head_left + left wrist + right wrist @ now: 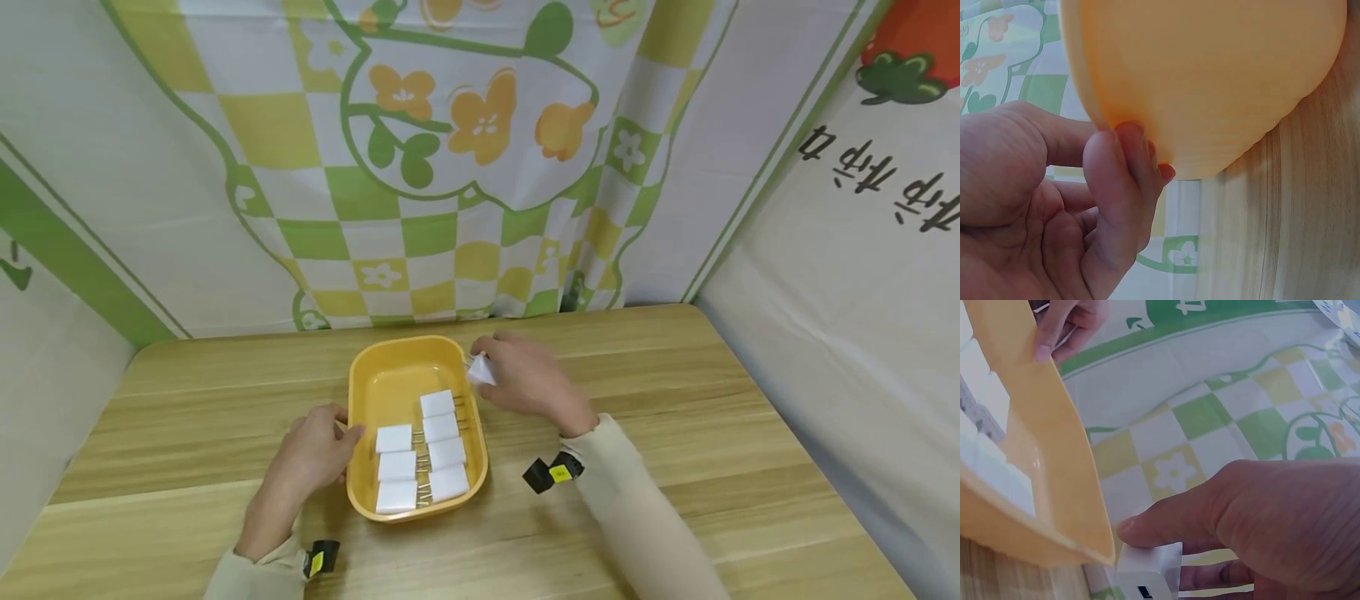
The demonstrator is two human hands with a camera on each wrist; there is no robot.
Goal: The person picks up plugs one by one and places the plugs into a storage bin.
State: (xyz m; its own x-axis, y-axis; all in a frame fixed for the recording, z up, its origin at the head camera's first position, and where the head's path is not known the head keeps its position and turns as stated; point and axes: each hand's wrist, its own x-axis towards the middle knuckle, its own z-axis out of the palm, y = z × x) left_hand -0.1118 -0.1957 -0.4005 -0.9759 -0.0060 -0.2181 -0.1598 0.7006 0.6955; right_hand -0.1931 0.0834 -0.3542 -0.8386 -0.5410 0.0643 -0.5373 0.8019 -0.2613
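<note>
A yellow plastic tray [397,385] rests on the wooden table, with several white USB chargers [446,452] lined up inside in two columns, metal prongs toward the right. At the tray's left side my left hand [311,450] pinches the rim; the left wrist view shows thumb and fingers [1110,169] on either side of it. My right hand [528,375] grips another white USB charger [1147,569] just beyond the tray's upper right edge. A dark port shows on that charger's end in the right wrist view; its prongs point toward the tray in the head view.
The wooden table [637,383] extends on both sides of the tray. A checkered, flower-printed cloth [427,242] hangs along the back edge. White printed cloths hang at left and right. Each wrist carries a black strap with a small device [551,473].
</note>
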